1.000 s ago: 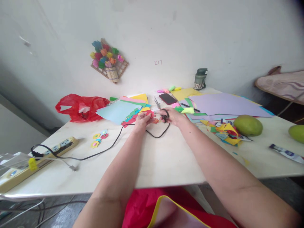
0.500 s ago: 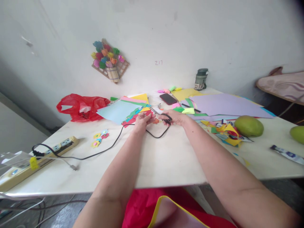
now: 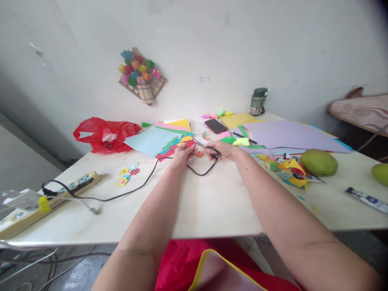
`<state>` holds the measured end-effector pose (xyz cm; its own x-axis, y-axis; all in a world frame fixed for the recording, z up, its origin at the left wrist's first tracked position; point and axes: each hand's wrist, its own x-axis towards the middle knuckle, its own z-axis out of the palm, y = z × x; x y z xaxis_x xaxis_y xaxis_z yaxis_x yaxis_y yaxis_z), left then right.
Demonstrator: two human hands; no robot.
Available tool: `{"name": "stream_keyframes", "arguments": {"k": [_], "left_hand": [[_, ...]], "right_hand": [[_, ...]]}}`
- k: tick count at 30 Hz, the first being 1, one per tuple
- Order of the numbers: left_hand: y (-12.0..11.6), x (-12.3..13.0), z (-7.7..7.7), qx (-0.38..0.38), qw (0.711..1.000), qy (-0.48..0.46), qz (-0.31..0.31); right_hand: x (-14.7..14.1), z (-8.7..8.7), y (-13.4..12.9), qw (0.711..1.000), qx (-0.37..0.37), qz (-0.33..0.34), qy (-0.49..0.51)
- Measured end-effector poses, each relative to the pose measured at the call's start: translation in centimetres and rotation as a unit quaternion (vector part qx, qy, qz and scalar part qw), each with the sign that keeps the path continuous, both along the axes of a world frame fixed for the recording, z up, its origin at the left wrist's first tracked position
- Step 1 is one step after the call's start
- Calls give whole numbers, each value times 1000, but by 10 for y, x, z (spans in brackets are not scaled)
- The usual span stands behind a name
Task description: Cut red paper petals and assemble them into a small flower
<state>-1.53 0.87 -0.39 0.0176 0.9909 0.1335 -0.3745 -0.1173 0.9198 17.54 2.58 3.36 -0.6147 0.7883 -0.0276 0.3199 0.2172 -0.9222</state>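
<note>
My left hand point(image 3: 184, 154) is closed on a piece of red paper point(image 3: 189, 143) near the middle of the table. In my right hand point(image 3: 222, 150) is a pair of scissors point(image 3: 215, 152) with black handles, the blades pointing left toward the red paper. Wavy-edged coloured strips point(image 3: 172, 146) lie just beyond my left hand, on a light blue sheet point(image 3: 145, 140). A black cable point(image 3: 142, 186) loops beneath both hands. Small paper flowers point(image 3: 123, 181) rest to the left.
A red plastic bag point(image 3: 121, 135) and a power strip point(image 3: 72, 188) are at the left. Toward the back lie a phone point(image 3: 215, 126) and a purple sheet point(image 3: 281, 134). Paper scraps point(image 3: 292, 171), a green fruit point(image 3: 319, 162) and a tube point(image 3: 366, 199) sit at the right.
The red paper sits a little differently in my left hand, and the scissors' blades have shifted slightly. Both hands keep their hold. The view has moved slightly.
</note>
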Motion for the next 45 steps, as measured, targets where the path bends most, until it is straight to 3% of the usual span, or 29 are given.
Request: {"name": "stream_keyframes", "arguments": {"k": [8, 45], "left_hand": [[-2, -1, 0, 8, 999, 8, -43], [0, -2, -1, -7, 1000, -10, 3]], "right_hand": [[-1, -2, 0, 1000, 10, -1, -11], [-7, -2, -4, 999, 31, -11, -41]]}}
